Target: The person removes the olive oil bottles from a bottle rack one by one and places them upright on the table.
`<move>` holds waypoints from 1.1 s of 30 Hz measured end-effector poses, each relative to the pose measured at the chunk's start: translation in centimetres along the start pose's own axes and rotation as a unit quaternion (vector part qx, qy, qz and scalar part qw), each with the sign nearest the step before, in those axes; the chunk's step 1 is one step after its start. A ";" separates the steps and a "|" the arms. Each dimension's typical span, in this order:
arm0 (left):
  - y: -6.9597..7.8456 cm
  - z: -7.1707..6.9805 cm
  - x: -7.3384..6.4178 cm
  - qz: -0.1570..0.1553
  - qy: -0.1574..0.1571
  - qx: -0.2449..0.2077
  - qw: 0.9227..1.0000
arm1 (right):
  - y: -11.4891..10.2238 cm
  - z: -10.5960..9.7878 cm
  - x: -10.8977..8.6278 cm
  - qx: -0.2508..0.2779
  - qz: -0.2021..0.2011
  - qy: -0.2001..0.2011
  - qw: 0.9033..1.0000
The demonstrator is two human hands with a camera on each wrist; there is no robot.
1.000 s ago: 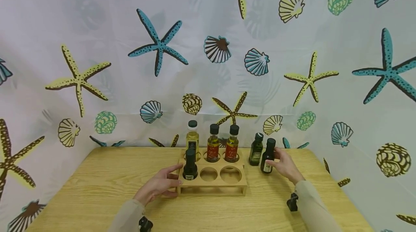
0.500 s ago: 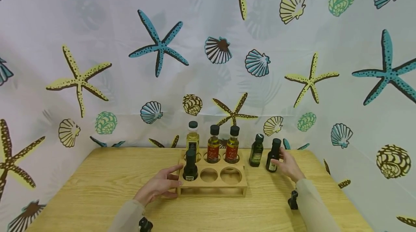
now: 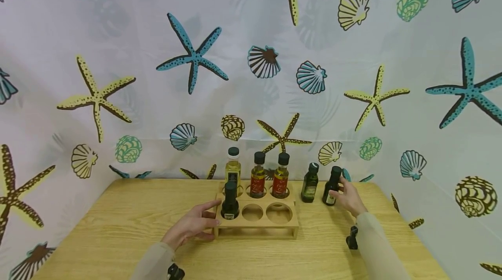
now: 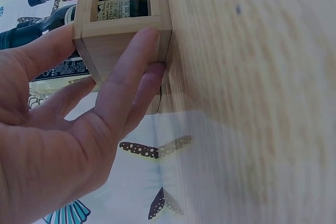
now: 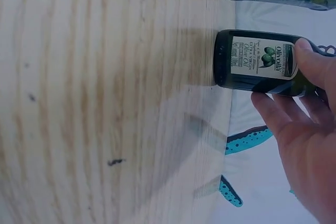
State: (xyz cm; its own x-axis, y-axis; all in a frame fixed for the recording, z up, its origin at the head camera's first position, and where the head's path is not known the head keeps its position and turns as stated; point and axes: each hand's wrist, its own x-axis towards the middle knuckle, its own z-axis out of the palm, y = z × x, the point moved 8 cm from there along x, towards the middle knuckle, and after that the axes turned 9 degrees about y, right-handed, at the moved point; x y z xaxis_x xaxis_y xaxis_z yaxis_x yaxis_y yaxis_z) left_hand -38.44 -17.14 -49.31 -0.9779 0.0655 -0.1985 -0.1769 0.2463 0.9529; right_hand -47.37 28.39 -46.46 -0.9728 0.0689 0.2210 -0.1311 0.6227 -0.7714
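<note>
The left hand [image 3: 192, 225] rests spread fingers against the left end of a wooden rack [image 3: 240, 222] on the worktop [image 3: 149, 210]. A black-capped sauce bottle [image 3: 230, 207] fills the rack's front-left hole; behind stand a yellow oil bottle [image 3: 233, 166] and two red-labelled bottles [image 3: 257, 185]. Right of the rack, a green bottle [image 3: 310, 186] stands upright. Just beside it, the right hand [image 3: 350, 198] pinches a dark olive oil bottle [image 3: 333, 183], upright on the worktop, between thumb and fingers.
</note>
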 end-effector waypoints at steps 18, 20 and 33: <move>-0.1 0.1 0.0 0.007 -0.007 0.002 1.000 | 0.3 -0.5 0.6 -0.002 0.016 0.010 1.000; 0.0 0.1 -0.1 0.011 -0.011 0.002 1.000 | 0.3 -0.6 0.6 -0.002 0.017 0.008 1.000; 0.0 0.1 0.0 0.007 -0.015 0.000 1.000 | 0.4 -0.8 0.4 0.014 0.020 0.005 1.000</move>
State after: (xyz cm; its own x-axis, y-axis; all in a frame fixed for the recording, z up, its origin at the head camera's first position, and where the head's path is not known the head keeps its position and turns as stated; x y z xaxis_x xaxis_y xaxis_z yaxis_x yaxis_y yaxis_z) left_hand -38.41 -17.01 -49.29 -0.9765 0.0989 -0.1915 -0.1625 0.2459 0.9556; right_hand -47.65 29.29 -46.18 -0.9756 0.1008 0.1948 -0.0972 0.5974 -0.7960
